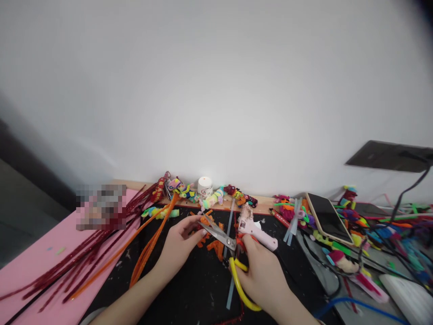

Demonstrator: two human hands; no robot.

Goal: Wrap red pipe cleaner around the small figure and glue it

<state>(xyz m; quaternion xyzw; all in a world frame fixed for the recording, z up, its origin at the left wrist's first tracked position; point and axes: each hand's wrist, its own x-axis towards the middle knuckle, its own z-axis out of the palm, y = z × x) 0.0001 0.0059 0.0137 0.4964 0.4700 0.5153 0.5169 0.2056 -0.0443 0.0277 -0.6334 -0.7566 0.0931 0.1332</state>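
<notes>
Gripping the scissors (227, 241) by the yellow handles in the right hand (264, 271), fingers wrapped around the loops; curling the left hand (184, 237) with thumb and forefinger close beside the blade tips, with no telling from this view whether pinching one of the orange scraps (216, 247) or only hovering at it. Best, probably, to keep the left thumb clear of the lower blade, steady any piece right at the cut, feed it deeper toward the pivot and squeeze in one smooth stroke. Pointing from the right fingers leftward and away from the body, straight at the left fingertips; long axis slanting between both hands, blades parted in a narrow V. Lying under and beyond the fingertips on a black mat (196, 293), scraps; just past the right fingers, a pale pink glue gun (260, 235); left of the left wrist, orange stems (144, 262), then red tinsel strands (91, 246); well right of the right fingers, a phone (329, 219)
</notes>
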